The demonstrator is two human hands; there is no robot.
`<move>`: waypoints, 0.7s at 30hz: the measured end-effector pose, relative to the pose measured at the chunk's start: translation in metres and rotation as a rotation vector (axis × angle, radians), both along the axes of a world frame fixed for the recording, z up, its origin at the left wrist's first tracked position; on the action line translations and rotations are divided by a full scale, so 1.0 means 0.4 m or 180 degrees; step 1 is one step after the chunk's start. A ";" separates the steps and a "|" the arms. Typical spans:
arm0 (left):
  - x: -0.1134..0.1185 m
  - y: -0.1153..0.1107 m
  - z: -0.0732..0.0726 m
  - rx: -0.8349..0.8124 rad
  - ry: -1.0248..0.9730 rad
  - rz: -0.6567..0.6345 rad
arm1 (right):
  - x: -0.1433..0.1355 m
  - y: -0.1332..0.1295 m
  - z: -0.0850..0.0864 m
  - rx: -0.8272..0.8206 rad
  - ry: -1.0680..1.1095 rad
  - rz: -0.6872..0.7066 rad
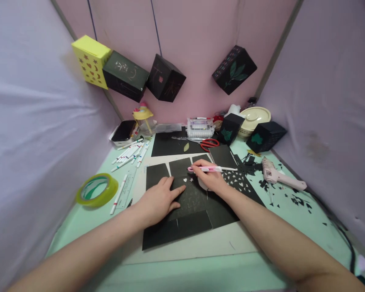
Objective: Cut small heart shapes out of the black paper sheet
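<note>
My left hand (159, 200) lies with its fingers spread on a black card sheet (182, 225), pressing on it. In my right hand (208, 176) is a slim pink-and-white craft knife (211, 168), its tip end pointing left just above the card. Near that tip a small heart cutout (185, 180) and a star cutout (191, 179) show light through the card. Faint drawn lines run across the card between my hands. The sheet's right panel (237, 181) is full of small cut shapes. Beneath it lies a pale board (200, 247).
At left are a tape roll (97, 190), a ruler (127, 188) and several white markers (130, 153). Red-handled scissors (209, 144) lie behind the card. On the right are black scraps (249, 166) and a glue gun (280, 176). Decorated boxes (166, 78) hang above.
</note>
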State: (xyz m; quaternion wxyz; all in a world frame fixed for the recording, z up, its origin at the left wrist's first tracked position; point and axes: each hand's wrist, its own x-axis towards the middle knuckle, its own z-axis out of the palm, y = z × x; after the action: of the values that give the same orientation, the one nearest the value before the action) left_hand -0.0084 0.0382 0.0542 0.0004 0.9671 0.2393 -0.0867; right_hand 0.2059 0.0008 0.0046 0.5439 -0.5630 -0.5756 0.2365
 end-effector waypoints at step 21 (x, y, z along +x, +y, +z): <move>0.042 -0.061 -0.090 0.0479 -0.0030 -0.0168 | -0.073 -0.069 0.036 -0.0639 -0.0123 -0.0949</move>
State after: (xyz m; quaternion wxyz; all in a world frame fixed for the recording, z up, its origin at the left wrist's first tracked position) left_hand 0.0085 0.0137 0.0181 -0.0734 0.9708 0.2195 -0.0639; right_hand 0.1766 -0.0268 0.0189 0.5028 -0.6980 -0.4696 0.1987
